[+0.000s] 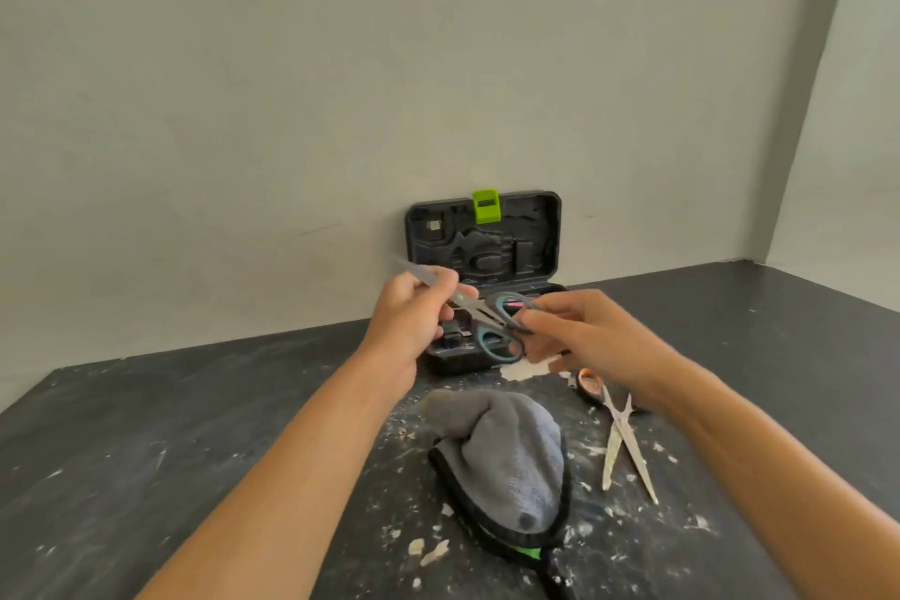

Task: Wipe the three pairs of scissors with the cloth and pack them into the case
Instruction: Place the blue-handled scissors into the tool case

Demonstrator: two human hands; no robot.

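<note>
Both my hands hold a pair of scissors with grey-and-teal handles point(494, 334) in the air in front of the open dark case point(535, 229). My left hand point(414, 312) grips the blades, which point up and left. My right hand point(574, 331) pinches the upper handle loop. The case leans its lid, with a green latch, against the wall; its bottom tray is partly hidden behind my hands. A second pair of scissors with orange handles point(621, 434) lies spread on the table to the right. The grey cloth point(511, 453) lies crumpled below my hands.
The dark tabletop point(195, 443) is scattered with pale flakes and crumbs around the cloth and the scissors. A light wall point(341, 88) stands right behind the case, and another wall closes the corner at the right.
</note>
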